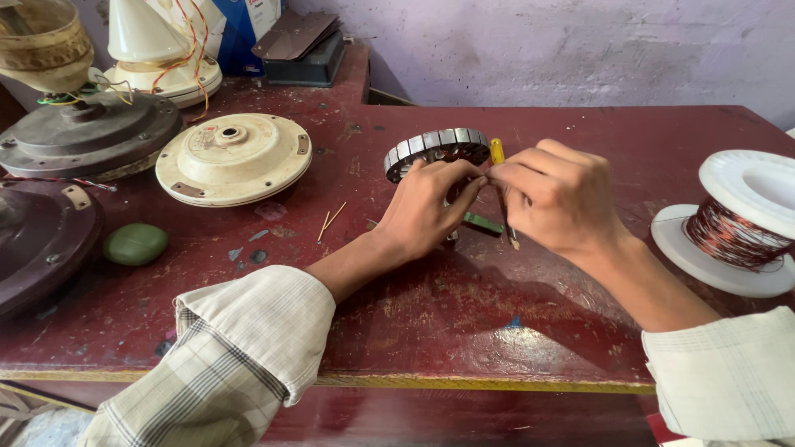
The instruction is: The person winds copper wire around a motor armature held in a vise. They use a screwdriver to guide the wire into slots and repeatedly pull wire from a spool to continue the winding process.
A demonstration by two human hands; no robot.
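Fan stator core [437,151]: round, grey laminated ring with slotted teeth and dark copper windings inside; stands tilted on edge near the middle of the dark red worktable [464,331], far side of both hands

Left hand [425,207]: fingers curled, steadying the stator's near rim

Right hand [556,197]: fingers pinched together at the stator's right edge, just beside a yellow-handled tool [497,151]; what it pinches cannot be told

White plastic spool [737,222]: at the table's right edge, wound with copper wire

Cream fan motor cover [233,158] and green oval lump [136,244]: left side, well apart from the hands
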